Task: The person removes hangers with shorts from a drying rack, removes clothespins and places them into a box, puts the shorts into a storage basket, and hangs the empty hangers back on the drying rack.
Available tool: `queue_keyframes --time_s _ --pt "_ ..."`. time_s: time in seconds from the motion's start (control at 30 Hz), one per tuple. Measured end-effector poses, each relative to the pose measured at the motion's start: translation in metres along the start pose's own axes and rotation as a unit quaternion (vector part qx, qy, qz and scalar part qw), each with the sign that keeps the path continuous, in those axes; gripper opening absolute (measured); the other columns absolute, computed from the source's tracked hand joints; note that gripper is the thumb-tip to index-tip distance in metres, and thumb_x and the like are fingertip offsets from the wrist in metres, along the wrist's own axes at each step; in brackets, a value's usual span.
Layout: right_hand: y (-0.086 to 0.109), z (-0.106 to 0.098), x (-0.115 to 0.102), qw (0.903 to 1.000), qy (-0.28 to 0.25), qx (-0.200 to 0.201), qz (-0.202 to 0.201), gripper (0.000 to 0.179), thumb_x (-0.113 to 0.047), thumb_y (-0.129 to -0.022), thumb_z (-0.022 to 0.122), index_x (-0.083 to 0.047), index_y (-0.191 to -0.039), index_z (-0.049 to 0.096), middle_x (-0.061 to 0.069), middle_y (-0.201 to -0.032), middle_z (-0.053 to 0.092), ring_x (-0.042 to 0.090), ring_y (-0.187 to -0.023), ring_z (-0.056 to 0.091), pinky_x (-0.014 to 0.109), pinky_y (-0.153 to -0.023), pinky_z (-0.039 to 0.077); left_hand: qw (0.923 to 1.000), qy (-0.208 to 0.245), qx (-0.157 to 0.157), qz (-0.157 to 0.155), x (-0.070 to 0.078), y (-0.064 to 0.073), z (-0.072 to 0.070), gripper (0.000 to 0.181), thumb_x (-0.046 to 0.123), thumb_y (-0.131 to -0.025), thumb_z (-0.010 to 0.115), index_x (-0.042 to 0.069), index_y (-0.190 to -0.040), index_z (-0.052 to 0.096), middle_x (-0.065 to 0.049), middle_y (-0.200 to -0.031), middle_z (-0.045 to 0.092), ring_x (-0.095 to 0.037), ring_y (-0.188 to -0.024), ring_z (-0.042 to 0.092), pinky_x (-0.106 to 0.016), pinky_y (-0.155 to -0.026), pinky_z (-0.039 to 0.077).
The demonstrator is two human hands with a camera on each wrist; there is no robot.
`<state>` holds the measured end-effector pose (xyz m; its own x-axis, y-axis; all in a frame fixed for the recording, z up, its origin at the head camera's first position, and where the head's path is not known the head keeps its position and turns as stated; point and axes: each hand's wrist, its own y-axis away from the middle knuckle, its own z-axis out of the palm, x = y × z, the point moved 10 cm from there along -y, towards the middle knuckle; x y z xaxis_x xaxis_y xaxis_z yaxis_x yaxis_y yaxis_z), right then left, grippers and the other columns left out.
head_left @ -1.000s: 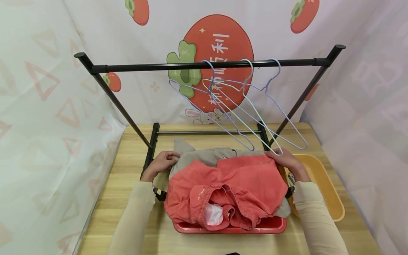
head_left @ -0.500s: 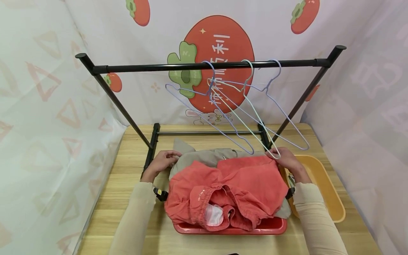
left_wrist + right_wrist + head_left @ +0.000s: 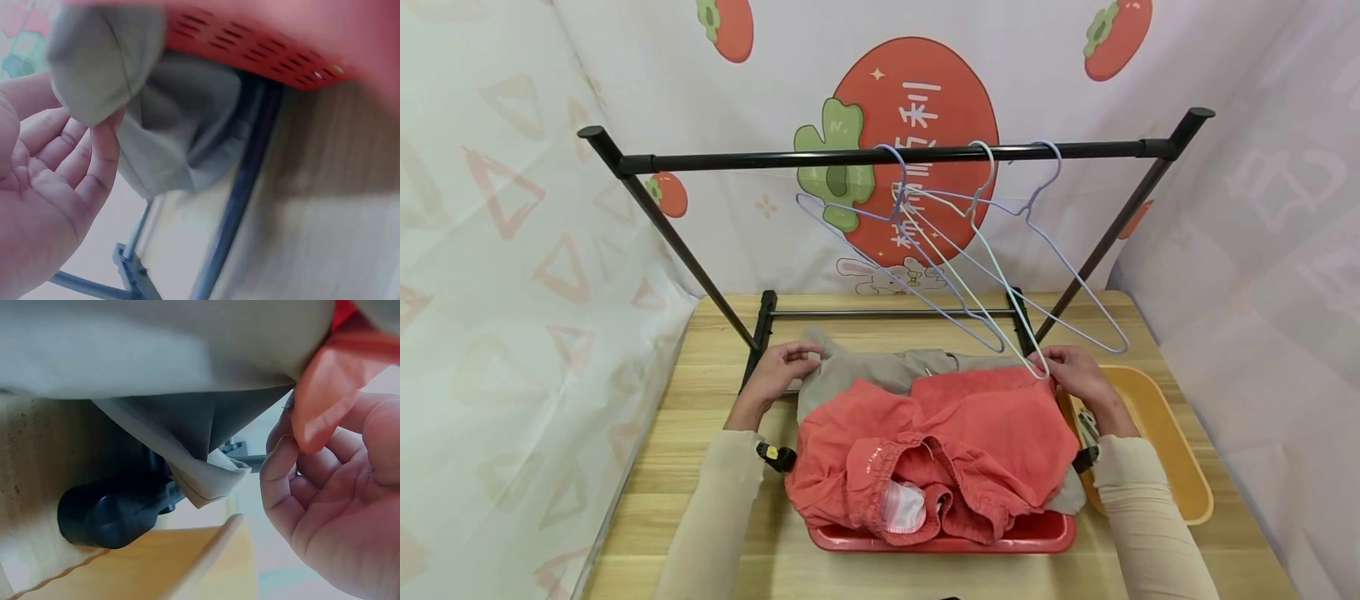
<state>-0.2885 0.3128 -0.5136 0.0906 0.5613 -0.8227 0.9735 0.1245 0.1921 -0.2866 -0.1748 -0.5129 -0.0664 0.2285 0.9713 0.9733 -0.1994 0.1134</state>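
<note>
A red garment [image 3: 992, 425] with a gathered opening and a white patch inside lies heaped over a grey-beige garment [image 3: 887, 367]. Both spill over a red plastic basket [image 3: 977, 544]. At the far left corner, my left hand [image 3: 781, 371] pinches an edge of the grey garment between thumb and fingers; in the left wrist view this cloth [image 3: 103, 62] hangs beside the basket's slotted wall [image 3: 262, 50]. On the other side my right hand [image 3: 1071, 372] pinches a corner of the red garment, its tip [image 3: 322, 406] showing between thumb and fingers in the right wrist view.
Over the basket's far side stands a black clothes rack [image 3: 737, 158] with a purple hanger [image 3: 850, 242], a mint-green hanger [image 3: 992, 242] and another purple hanger [image 3: 1075, 275]. A yellow tray [image 3: 1172, 450] sits to the right on the wooden table [image 3: 692, 467].
My left hand has risen slightly, drawing up the edge of the grey garment. The right hand keeps its pinch almost in place. The mint-green and left purple hangers sway a little.
</note>
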Motion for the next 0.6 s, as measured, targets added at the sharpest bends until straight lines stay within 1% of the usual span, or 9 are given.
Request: queue_keyframes --time_s 0.07,0.17,0.23,0.33,0.37,0.4,0.47,0.53,0.6 --pt "0.002 -0.002 -0.003 1.0 0.007 0.006 -0.001 0.036 -0.027 -0.106 0.06 0.008 -0.116 0.068 0.003 -0.083 0.06 0.019 -0.076 0.053 0.03 -0.064 0.047 0.9998 -0.003 0.013 0.014 0.01 0.002 -0.002 0.032 0.013 -0.099 0.071 -0.004 -0.126 0.069 -0.01 -0.106 0.063 -0.015 -0.093 0.061 -0.024 -0.078 0.052" --pt "0.005 -0.005 -0.007 0.9998 0.009 0.016 -0.002 0.036 -0.027 -0.106 0.061 0.007 -0.115 0.067 0.004 -0.083 0.061 0.02 -0.075 0.054 0.03 -0.063 0.048 0.999 -0.001 0.023 0.037 0.028 0.006 -0.003 0.03 0.013 -0.099 0.072 -0.004 -0.124 0.07 -0.012 -0.111 0.064 -0.016 -0.097 0.062 -0.025 -0.08 0.052" --pt "0.007 -0.007 -0.011 0.9997 0.007 0.022 -0.005 0.036 -0.028 -0.106 0.062 0.007 -0.114 0.067 0.005 -0.084 0.061 0.021 -0.075 0.054 0.031 -0.063 0.049 0.9984 0.008 0.025 0.05 0.039 0.009 -0.002 0.029 0.012 -0.098 0.073 -0.004 -0.123 0.071 -0.012 -0.11 0.064 -0.015 -0.095 0.063 -0.025 -0.079 0.053" --pt "0.011 -0.009 -0.015 0.9994 0.006 0.03 -0.015 0.039 -0.032 -0.105 0.063 0.006 -0.114 0.067 0.005 -0.086 0.062 0.02 -0.076 0.053 0.03 -0.063 0.047 0.997 0.015 0.02 0.073 0.056 0.015 0.004 0.028 0.008 -0.097 0.074 -0.005 -0.121 0.071 -0.01 -0.104 0.066 -0.012 -0.088 0.065 -0.024 -0.076 0.054" --pt "0.013 -0.01 -0.018 0.9992 0.005 0.033 -0.021 0.04 -0.032 -0.105 0.063 0.006 -0.115 0.067 0.006 -0.087 0.062 0.019 -0.077 0.052 0.029 -0.063 0.045 0.9966 0.016 0.017 0.079 0.062 0.018 0.007 0.027 0.008 -0.097 0.074 -0.006 -0.12 0.071 -0.01 -0.101 0.066 -0.011 -0.084 0.064 -0.024 -0.073 0.054" --pt "0.015 -0.01 -0.02 0.9991 0.002 0.036 -0.025 0.04 -0.033 -0.105 0.063 0.006 -0.115 0.067 0.006 -0.088 0.062 0.019 -0.078 0.051 0.028 -0.063 0.043 0.9961 0.015 0.013 0.086 0.068 0.021 0.01 0.026 0.007 -0.097 0.074 -0.006 -0.12 0.071 -0.01 -0.097 0.066 -0.01 -0.077 0.062 -0.023 -0.068 0.052" --pt "0.018 -0.011 -0.024 0.9987 -0.005 0.039 -0.034 0.041 -0.033 -0.105 0.063 0.006 -0.117 0.067 0.006 -0.09 0.062 0.018 -0.079 0.051 0.027 -0.064 0.042 0.9947 0.009 0.01 0.102 0.079 0.026 0.015 0.025 0.006 -0.096 0.074 -0.006 -0.118 0.072 -0.011 -0.093 0.066 -0.009 -0.073 0.061 -0.022 -0.063 0.049" --pt "0.021 -0.011 -0.029 0.9984 -0.016 0.038 -0.039 0.04 -0.032 -0.105 0.063 0.005 -0.119 0.067 0.005 -0.092 0.063 0.018 -0.081 0.051 0.028 -0.065 0.043 0.9928 0.001 0.009 0.119 0.09 0.03 0.019 0.023 0.006 -0.096 0.073 -0.005 -0.117 0.073 -0.012 -0.093 0.068 -0.008 -0.073 0.061 -0.021 -0.062 0.048" --pt "0.025 -0.01 -0.032 0.9983 -0.028 0.033 -0.04 0.039 -0.032 -0.105 0.063 0.004 -0.119 0.067 0.004 -0.093 0.064 0.017 -0.083 0.052 0.029 -0.068 0.044 0.9907 -0.009 0.014 0.135 0.099 0.034 0.022 0.022 0.005 -0.096 0.073 -0.005 -0.116 0.074 -0.015 -0.096 0.07 -0.009 -0.076 0.063 -0.021 -0.064 0.049"
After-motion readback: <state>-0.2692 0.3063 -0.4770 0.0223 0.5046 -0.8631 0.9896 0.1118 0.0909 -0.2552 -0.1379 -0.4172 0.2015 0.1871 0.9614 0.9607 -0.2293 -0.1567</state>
